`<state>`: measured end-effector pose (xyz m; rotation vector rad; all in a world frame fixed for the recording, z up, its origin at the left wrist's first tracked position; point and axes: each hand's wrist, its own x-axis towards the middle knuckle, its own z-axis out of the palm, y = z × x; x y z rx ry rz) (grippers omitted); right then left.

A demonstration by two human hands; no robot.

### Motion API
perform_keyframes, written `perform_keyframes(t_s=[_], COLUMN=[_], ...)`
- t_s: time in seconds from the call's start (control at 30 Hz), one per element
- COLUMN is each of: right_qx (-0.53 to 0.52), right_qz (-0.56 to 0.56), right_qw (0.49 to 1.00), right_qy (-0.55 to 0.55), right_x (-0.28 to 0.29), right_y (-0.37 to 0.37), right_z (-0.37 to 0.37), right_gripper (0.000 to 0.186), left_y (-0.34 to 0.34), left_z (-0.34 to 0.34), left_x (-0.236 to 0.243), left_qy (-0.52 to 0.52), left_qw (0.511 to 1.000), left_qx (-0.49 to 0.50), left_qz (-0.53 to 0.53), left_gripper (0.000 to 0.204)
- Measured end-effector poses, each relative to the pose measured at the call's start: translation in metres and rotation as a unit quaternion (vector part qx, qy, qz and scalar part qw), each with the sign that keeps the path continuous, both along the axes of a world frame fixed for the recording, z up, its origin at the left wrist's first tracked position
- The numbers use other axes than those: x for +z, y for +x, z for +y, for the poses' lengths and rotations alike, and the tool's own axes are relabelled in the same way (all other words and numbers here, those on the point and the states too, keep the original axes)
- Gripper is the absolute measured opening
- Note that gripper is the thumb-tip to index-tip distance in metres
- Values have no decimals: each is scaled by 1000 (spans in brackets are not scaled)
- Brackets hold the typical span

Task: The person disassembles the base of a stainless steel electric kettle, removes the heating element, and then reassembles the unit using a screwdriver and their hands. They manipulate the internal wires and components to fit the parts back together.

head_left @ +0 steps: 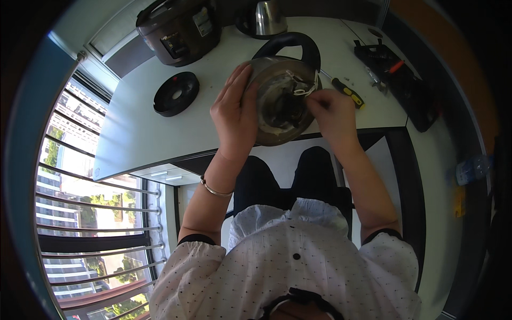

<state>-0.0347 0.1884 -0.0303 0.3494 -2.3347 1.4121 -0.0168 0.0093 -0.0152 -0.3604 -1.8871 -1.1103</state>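
Note:
My left hand holds the side of a steel kettle, which is turned with its exposed underside toward me. The black handle sticks out at the far side. Inside the bottom, looped white wires run over dark fittings. My right hand is pinched at the right of the opening, on the white wires, though the fingertips are small to make out. A screwdriver with a yellow and black handle lies on the white table just right of the kettle.
A round black plastic piece lies at the left. A dark cooker and a steel kettle stand at the back. A black tool case and pliers are at the right, with a bottle lower down. A railed window is on the left.

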Motion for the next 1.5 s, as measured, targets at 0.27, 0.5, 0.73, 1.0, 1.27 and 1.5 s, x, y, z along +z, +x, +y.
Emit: perform_keyframes(t_s=[0.27,0.5,0.73,1.0,1.27,1.5], right_qx=[7,43,32,34,80,44], right_qz=[38,122,114,106,134,181], right_qw=[999,989,990,993,986,974], right_qy=[37,72,73,42,56,128], right_x=[1,2,5,-3,-4,2], right_y=[3,-5,-3,-3,-9,-4], right_z=[-4,2,0,3,8,2], right_gripper=[6,2,3,4,4,4], left_y=[-1,-2,-4,-3,0,-1], left_z=[0,0,-3,0,-1,-7], left_x=[-1,0,-1,-1,0,0], left_qy=[2,12,7,2,-3,11], left_qw=[1000,1000,1000,1000,999,998], left_qx=[2,-1,-8,-17,-4,-9], left_qz=[6,-4,-14,-14,-43,-59], left_gripper=[25,23,24,25,25,27])
